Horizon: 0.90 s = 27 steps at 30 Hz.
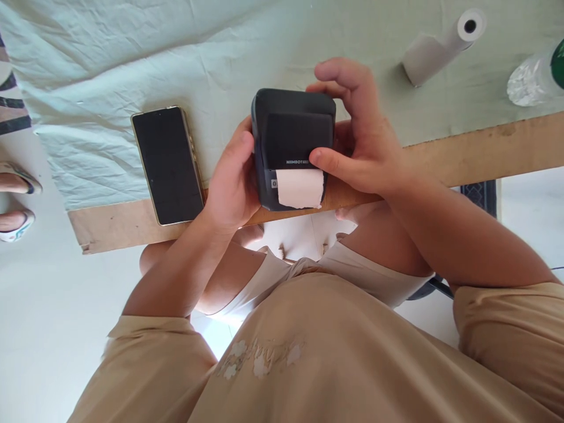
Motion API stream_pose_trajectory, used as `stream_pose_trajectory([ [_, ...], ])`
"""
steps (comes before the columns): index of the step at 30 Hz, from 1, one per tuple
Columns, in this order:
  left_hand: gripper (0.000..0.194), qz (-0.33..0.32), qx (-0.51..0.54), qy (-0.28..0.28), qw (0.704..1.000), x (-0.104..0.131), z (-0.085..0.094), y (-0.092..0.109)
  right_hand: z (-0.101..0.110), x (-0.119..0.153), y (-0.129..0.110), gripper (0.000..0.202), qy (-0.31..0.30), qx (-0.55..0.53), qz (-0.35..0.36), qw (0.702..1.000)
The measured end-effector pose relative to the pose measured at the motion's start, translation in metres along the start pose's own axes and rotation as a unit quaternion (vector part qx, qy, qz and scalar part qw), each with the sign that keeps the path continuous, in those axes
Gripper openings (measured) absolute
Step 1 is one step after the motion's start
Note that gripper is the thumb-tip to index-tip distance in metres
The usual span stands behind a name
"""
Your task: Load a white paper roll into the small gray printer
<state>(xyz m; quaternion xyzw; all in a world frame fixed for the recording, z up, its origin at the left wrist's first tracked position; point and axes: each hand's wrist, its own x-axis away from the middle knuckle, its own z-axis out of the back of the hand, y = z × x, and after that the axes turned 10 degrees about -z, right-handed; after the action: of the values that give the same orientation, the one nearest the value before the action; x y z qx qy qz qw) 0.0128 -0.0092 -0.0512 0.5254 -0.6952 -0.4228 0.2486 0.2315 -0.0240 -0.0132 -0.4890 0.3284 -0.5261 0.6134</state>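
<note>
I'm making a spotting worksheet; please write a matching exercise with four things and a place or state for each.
1. printer
2. phone
3. paper roll
4. bottle

A. cut off by the picture's right edge
B. dark screen facing up
C. between the left hand and right hand
D. white, with a dark hole in its end

Pairs: 1-C, 2-B, 3-D, 4-A

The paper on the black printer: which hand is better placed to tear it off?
Probably the right hand: its thumb lies at the front of the black printer, close above the paper. The left hand holds the opposite side and could steady it.
</note>
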Motion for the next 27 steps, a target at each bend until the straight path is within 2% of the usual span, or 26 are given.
stream_pose_trajectory([
  [5,0.029,0.005,-0.015,0.025,1.0,-0.001,-0.004,0.003,0.0,0.003,-0.001,0.08,-0.02,0.019,-0.02,0.999],
  [10,0.035,0.003,-0.033,0.008,0.999,-0.004,0.003,-0.001,0.004,0.001,-0.001,0.087,-0.027,0.052,0.005,0.998],
  [14,0.039,-0.001,-0.038,0.018,0.999,-0.009,0.009,-0.004,0.005,-0.001,0.0,0.092,-0.038,0.069,0.04,0.996],
  [19,0.022,0.018,-0.04,0.033,0.998,-0.007,0.005,0.002,0.005,-0.002,0.002,0.096,-0.049,0.063,0.042,0.996],
  [22,0.026,0.031,-0.03,0.031,0.999,-0.006,0.004,0.002,0.004,-0.001,0.001,0.089,-0.044,0.067,0.053,0.995],
  [25,0.029,0.028,-0.001,0.034,0.999,-0.007,0.005,0.0,0.004,0.0,-0.002,0.084,-0.004,0.095,0.063,0.993],
  [27,0.029,0.015,0.013,0.027,0.999,-0.007,0.004,0.0,0.003,0.003,-0.006,0.082,0.071,0.127,0.063,0.987],
])
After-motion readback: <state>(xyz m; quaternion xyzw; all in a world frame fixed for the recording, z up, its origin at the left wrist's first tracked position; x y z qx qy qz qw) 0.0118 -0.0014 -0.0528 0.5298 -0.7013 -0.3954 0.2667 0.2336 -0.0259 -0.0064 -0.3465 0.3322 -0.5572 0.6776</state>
